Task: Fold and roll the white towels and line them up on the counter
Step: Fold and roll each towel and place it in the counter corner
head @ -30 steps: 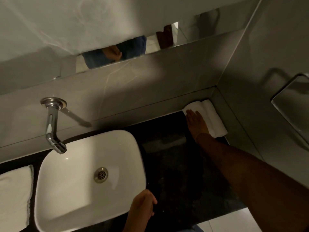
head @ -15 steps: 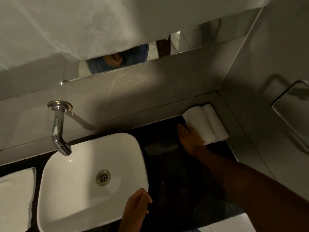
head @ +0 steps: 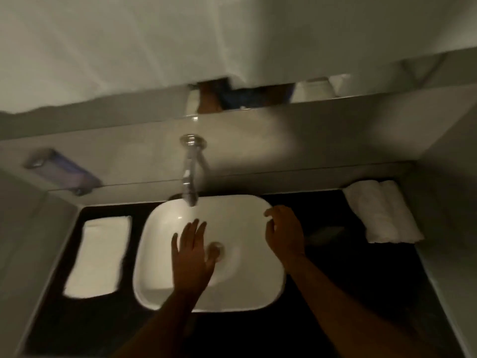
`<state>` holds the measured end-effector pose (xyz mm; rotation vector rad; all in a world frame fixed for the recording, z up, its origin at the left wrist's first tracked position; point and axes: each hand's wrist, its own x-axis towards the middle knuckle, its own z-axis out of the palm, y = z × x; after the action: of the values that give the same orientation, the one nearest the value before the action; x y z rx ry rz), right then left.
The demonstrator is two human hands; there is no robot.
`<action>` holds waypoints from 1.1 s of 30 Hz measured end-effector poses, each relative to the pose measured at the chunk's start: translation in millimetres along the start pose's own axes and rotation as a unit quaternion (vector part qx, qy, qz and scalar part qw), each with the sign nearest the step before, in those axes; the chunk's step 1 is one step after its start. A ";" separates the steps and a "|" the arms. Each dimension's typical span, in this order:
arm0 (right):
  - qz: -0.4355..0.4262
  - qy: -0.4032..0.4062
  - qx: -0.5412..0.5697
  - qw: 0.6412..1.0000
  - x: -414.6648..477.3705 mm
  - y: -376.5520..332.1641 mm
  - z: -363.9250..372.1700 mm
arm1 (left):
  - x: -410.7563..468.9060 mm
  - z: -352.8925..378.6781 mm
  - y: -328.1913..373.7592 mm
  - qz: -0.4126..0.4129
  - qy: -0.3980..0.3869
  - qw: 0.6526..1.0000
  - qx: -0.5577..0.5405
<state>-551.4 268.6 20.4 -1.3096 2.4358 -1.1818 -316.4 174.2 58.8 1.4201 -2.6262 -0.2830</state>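
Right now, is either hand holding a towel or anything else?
Nothing is held. The left hand is spread open above the sink; the right hand, loosely curled, hangs empty by its rim. Both towels lie untouched.

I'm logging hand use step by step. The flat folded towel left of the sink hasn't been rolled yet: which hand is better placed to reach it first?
Left, probably. The left hand hovers open above the basin, on the side nearer the flat towel. The right hand is by the basin's right rim, toward the rolled towels.
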 end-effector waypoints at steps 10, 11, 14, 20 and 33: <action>-0.249 -0.104 -0.008 0.963 -57.5 -200.8 118.8 | -38.5 -26.5 -249.7 -0.196 0.007 0.980 -0.019; -0.266 -0.112 -0.009 0.957 -63.1 -220.9 139.5 | -46.0 -21.7 -279.2 -0.197 -0.031 0.980 -0.014; -0.275 -0.171 -0.003 0.946 -80.0 -263.1 193.1 | -64.3 0.7 -348.4 -0.173 -0.169 0.970 0.021; -0.206 -0.278 -0.009 0.938 -111.2 -321.0 280.4 | -49.3 40.3 -446.8 -0.071 -0.151 0.986 0.026; -0.069 -0.407 -0.068 0.908 -138.5 -297.9 376.0 | -44.9 37.8 -453.6 0.141 -0.160 0.973 -0.093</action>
<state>-104.1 62.8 -62.8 -1.6055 1.8359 -0.3375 68.1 -27.6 -84.6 0.9976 -2.9111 -0.7558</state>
